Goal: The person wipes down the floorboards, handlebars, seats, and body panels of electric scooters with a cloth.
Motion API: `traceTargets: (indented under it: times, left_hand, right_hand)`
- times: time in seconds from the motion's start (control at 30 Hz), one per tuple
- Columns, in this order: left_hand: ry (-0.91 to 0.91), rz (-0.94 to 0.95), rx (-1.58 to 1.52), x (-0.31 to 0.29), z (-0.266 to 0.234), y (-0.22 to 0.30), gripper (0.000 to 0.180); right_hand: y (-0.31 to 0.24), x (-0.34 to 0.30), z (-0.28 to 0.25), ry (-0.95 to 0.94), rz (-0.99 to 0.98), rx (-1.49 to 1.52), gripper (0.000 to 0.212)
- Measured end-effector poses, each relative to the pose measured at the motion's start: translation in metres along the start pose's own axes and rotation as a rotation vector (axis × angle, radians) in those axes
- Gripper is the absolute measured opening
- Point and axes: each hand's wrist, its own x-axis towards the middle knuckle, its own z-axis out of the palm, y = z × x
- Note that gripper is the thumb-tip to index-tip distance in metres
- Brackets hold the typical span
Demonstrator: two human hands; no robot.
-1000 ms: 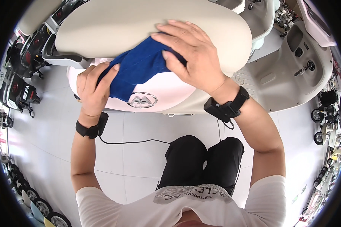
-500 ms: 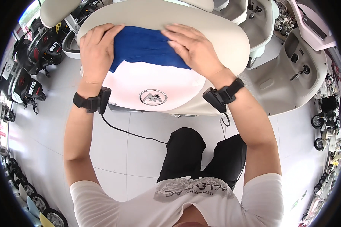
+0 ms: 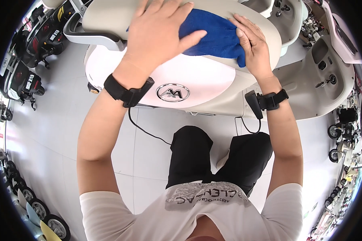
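A blue cloth (image 3: 211, 34) lies across the beige scooter seat (image 3: 265, 30), its lower edge close to the pale pink body panel (image 3: 205, 76). My left hand (image 3: 159, 34) rests spread on the left part of the cloth, thumb stretched out to the right; it hides the cloth beneath. At the cloth's right end, my right hand (image 3: 255, 46) has its fingers and thumb closed on the bunched edge, and a corner hangs beside the palm. An oval chrome emblem (image 3: 173, 92) sits on the panel below my hands.
A curved grab rail (image 3: 94, 38) juts out at the seat's left end. Beige scooter front panelling (image 3: 309, 88) stands to the right. Dark scooters (image 3: 32, 82) line the left. My wrists carry black straps, with cables trailing over the light tiled floor (image 3: 140, 160).
Both hands have shifted to the right, the left crossing onto the cloth from its left edge. The cloth has slid right along the seat and bunched at its right end.
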Motion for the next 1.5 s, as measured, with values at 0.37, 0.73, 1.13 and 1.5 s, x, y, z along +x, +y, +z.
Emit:
traceTargets:
  times: [0.37, 0.73, 1.13, 1.5]
  left_hand:
    - [0.038, -0.091, 0.326, -0.026, 0.008, -0.095, 0.034]
    - [-0.067, 0.098, 0.080, 0.005, 0.000, -0.051, 0.030]
    - [-0.025, 0.109, 0.044, 0.046, 0.058, 0.100, 0.031]
    - [-0.040, 0.144, -0.123, 0.027, 0.040, 0.066, 0.032]
  right_hand:
    - [-0.078, 0.049, 0.039, -0.009, 0.012, -0.081, 0.057]
    - [-0.038, 0.004, 0.011, 0.046, -0.038, 0.013, 0.045]
    - [0.046, -0.080, -0.054, -0.017, 0.186, -0.368, 0.049]
    - [-0.014, -0.074, -0.004, 0.276, 0.461, -0.055, 0.045]
